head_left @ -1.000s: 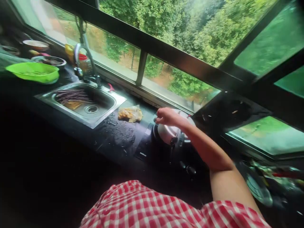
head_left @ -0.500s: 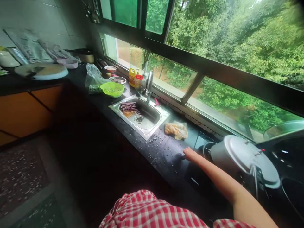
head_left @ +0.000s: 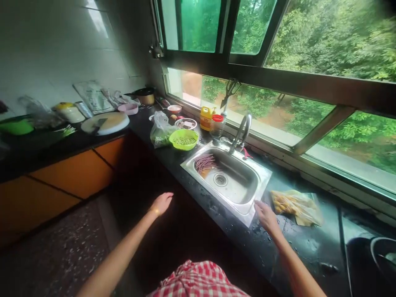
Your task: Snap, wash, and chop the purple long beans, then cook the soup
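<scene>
My left hand (head_left: 162, 203) hangs in the air before the counter's front edge, fingers loosely stretched out, with nothing visible in it. Over the near right corner of the metal sink (head_left: 247, 222), my right hand (head_left: 266, 215) is held with loosely extended fingers and nothing seen in them; whether it touches the rim I cannot tell. Purple long beans (head_left: 204, 162) lie at the sink's left end beside a brownish-orange piece (head_left: 205, 173). Just right of my right hand is a clear plastic bag with yellowish food (head_left: 295, 206) on the wet counter.
Left of the sink stand a green bowl of green pieces (head_left: 185, 141) and a plastic bag of greens (head_left: 161, 134). The faucet (head_left: 243, 132), a red-lidded jar (head_left: 217, 126) and a yellow bottle (head_left: 206, 118) line the window side. A round cutting board (head_left: 113, 123) with a knife lies farther left.
My view has swung left and nearer the sink. My right hand has moved from beside the cooker to the sink's corner. My left hand has come into view; the pressure cooker has left it.
</scene>
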A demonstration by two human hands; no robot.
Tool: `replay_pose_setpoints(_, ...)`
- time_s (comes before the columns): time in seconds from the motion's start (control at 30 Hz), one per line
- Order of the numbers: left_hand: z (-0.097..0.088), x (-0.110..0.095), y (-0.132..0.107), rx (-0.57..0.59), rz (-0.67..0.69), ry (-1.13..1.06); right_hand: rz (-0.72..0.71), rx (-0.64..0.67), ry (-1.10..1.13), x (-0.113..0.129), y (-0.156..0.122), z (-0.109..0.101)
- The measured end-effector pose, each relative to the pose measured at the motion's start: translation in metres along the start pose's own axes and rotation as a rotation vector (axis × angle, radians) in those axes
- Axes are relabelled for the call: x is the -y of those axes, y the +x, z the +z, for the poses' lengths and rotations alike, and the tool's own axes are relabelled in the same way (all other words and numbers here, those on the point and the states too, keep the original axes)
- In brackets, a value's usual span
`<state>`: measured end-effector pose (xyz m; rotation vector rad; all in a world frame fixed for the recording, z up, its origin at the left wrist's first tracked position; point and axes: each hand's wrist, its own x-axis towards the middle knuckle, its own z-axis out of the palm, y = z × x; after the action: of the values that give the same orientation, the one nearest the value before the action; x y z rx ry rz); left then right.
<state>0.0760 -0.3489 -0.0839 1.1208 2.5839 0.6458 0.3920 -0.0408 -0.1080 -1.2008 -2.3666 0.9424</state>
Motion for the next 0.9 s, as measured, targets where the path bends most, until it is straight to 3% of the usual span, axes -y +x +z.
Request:
replay_pose_setpoints(0.07, -0.002, -0.021, 0.065, 0.001, 0.159, 0.078, 0.071, -0.032, 0.165, 0.029, 0.027, 0.025)
replay_pose_setpoints(0.17, 0.002, -0.069, 0.163, -0.035, 0.429, 0.254, 0.182, -0.021, 0.415, 0.068, 0.073, 0.055)
replay_pose_setpoints(0.3, 0.013, -0.124, 0.263, -0.062, 0.621, 0.464, 0.253, -0.064, 0.648, 0.099, 0.129, 0.083)
replay_pose_setpoints(0.47, 0.030, -0.162, 0.360, 0.095, 0.983, 0.539, 0.332, -0.183, 0.907, 0.103, 0.169, 0.107)
replay_pose_setpoints(0.6, 0.036, -0.169, 0.432, 0.194, 1.029, 0.520, 0.468, -0.352, 1.016, 0.092, 0.187, 0.122)
replay_pose_setpoints(0.67, 0.039, -0.165, 0.452, 0.197, 1.017, 0.500, 0.552, -0.412, 1.075, 0.087, 0.193, 0.133)
replay_pose_setpoints(0.73, 0.043, -0.156, 0.452, 0.162, 0.990, 0.481, 0.650, -0.412, 1.147, 0.085, 0.199, 0.150)
replay_pose_setpoints(0.8, 0.050, -0.144, 0.436, 0.136, 0.914, 0.476, 0.735, -0.360, 1.200, 0.086, 0.207, 0.174)
replay_pose_setpoints(0.9, 0.064, -0.122, 0.404, 0.250, 0.610, 0.553, 0.780, -0.266, 1.230, 0.092, 0.224, 0.216)
